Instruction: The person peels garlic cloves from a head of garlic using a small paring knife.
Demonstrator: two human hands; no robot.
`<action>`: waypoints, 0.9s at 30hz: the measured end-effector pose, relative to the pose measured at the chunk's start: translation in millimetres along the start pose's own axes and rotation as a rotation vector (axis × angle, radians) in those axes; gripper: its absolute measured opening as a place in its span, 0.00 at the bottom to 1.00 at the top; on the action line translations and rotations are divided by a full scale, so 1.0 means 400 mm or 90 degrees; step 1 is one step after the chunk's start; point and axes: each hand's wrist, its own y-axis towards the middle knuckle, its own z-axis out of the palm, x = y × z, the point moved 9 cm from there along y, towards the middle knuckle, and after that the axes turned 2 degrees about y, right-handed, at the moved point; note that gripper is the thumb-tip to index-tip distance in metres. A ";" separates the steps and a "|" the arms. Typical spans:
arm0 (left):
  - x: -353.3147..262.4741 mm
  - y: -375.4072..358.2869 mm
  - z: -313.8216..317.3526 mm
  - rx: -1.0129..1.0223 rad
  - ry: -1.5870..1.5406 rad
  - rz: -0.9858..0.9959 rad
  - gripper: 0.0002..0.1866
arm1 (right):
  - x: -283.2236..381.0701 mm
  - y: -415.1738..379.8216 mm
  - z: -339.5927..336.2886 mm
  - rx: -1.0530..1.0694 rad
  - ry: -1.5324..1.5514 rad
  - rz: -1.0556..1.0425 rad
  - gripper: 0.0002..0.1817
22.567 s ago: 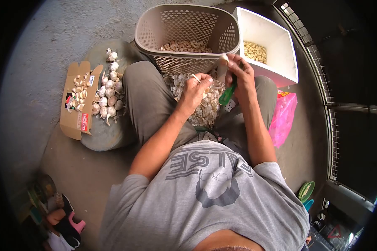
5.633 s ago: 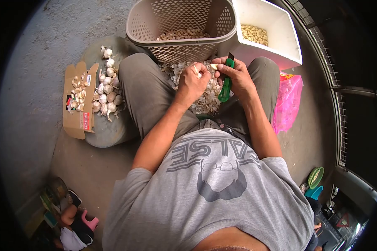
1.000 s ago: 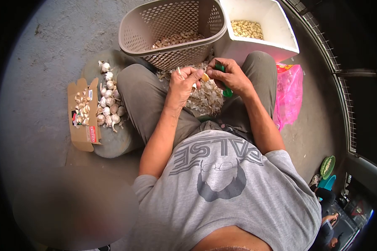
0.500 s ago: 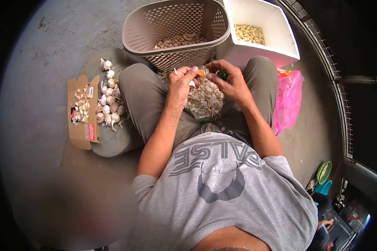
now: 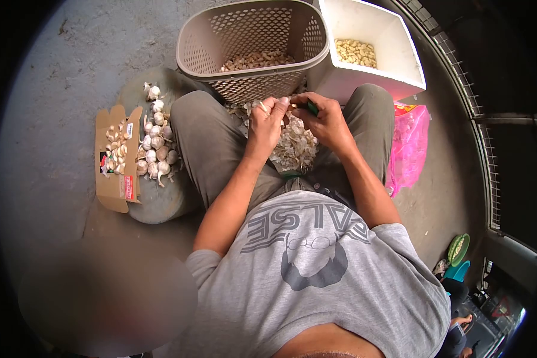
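Note:
My left hand [image 5: 265,130] is closed, with a garlic clove [image 5: 285,101] pinched between thumb and fingers; most of the clove is hidden. A pale band or strip shows at one of its fingers. Close beside it, the fingers of my right hand [image 5: 329,124] are curled round a small green-handled tool [image 5: 312,107], whose working end I cannot make out. Both hands meet at the fingertips above a heap of papery garlic skins [image 5: 295,146] between my knees.
A perforated basket [image 5: 253,76] holding unpeeled cloves stands ahead, beside a white foam box [image 5: 394,45] with peeled cloves. At left are whole garlic bulbs [image 5: 157,142] and a cardboard piece [image 5: 114,194] bearing cloves. A pink bag [image 5: 409,146] lies right; another person's hand [image 5: 462,320] shows lower right.
My hands have come closer together. The clove, plainly visible between them before, is now mostly covered by fingers, and my right fingers have closed in towards it.

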 end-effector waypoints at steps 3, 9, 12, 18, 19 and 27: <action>-0.041 -0.010 0.006 -0.044 0.000 0.117 0.17 | -0.004 -0.001 -0.009 -0.009 -0.003 0.014 0.13; -0.044 -0.016 0.018 0.009 0.075 0.155 0.12 | 0.023 -0.005 -0.012 -0.007 -0.060 -0.032 0.10; -0.039 -0.013 0.020 0.026 0.055 0.137 0.11 | 0.017 -0.006 -0.010 -0.001 -0.045 -0.030 0.09; -0.025 -0.008 0.002 0.037 -0.003 0.083 0.10 | -0.018 -0.012 -0.013 0.004 0.115 0.112 0.07; -0.026 -0.007 -0.005 0.022 0.009 0.107 0.10 | -0.020 -0.012 -0.020 -0.002 0.135 0.114 0.07; -0.063 -0.027 0.015 -0.005 0.016 0.137 0.07 | -0.024 -0.004 -0.018 -0.006 0.065 0.077 0.09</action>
